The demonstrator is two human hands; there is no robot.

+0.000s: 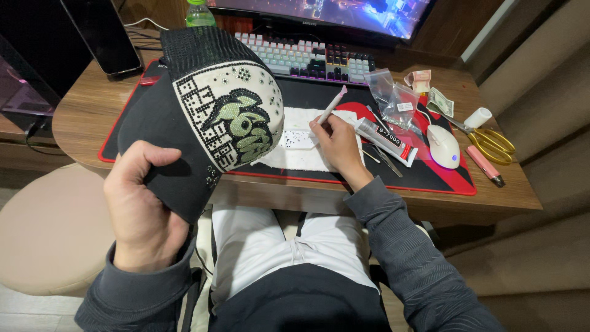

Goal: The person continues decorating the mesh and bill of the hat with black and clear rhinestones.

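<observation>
Cap decoration at counter (86, 110)
Left hand (138, 206) grips cap (209, 117) by brim, raised, hiding the mat's left part; right hand (335, 138) holds pen (332, 104) over tray (298, 139). Glue tube (386, 141), mouse (444, 146), scissors (491, 142) lie right.

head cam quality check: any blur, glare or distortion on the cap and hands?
Head view: cap and left hand sharp, evenly lit, no motion blur; right hand with pen also crisp; monitor at the top edge glows bright, slightly blown; wide-angle bend shows at the desk edges; mouse shows a soft highlight, no harsh shadows.
</observation>
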